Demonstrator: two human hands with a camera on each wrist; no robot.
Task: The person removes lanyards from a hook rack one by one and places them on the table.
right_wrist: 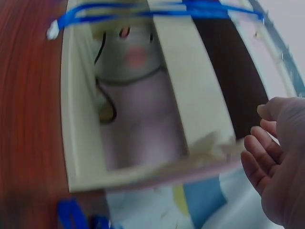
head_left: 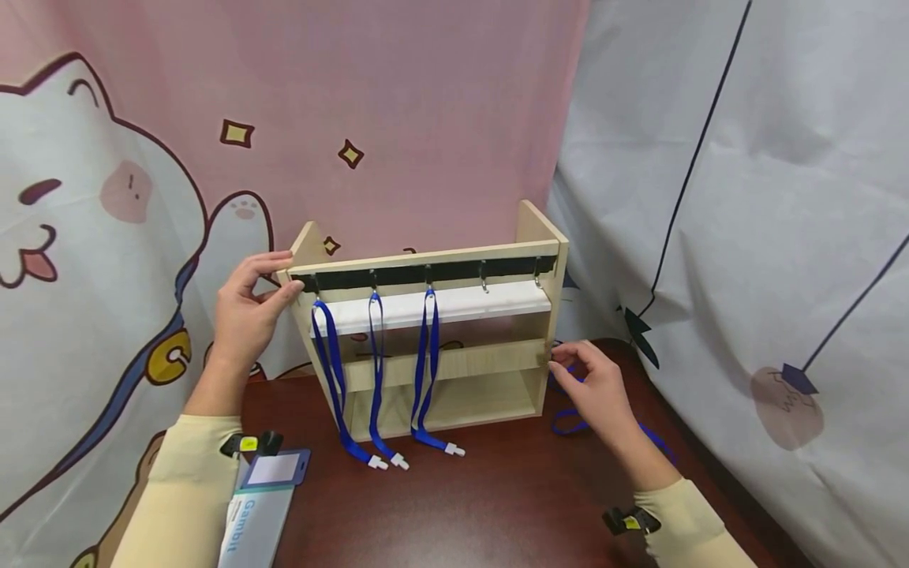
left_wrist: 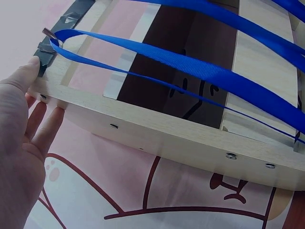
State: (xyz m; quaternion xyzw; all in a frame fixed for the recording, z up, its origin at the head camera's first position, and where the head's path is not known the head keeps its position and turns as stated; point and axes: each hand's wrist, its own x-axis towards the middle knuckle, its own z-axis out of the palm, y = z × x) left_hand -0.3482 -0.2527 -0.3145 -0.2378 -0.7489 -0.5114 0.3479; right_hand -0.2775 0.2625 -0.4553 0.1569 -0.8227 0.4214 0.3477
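Observation:
A light wooden rack (head_left: 454, 362) stands on the table, with a row of metal hooks along a black strip (head_left: 454, 272). Three blue lanyards (head_left: 420, 371) hang from the left and middle hooks, their white clips resting on the tabletop. At the rack's upper left corner, my left hand (head_left: 248, 304) grips the edge, thumb on the front and fingers on the outer side. My right hand (head_left: 592, 386) is beside the right side panel with loosely bent fingers and holds nothing. The blurred right wrist view does not settle whether its fingertips touch the wood.
More blue lanyards (head_left: 570, 422) lie on the dark red-brown table (head_left: 497, 489), partly behind my right hand. At the left, a blue badge holder (head_left: 277, 468) overlaps a white box (head_left: 257, 525) marked "Gambit". Printed curtains (head_left: 426, 118) hang behind and to the right.

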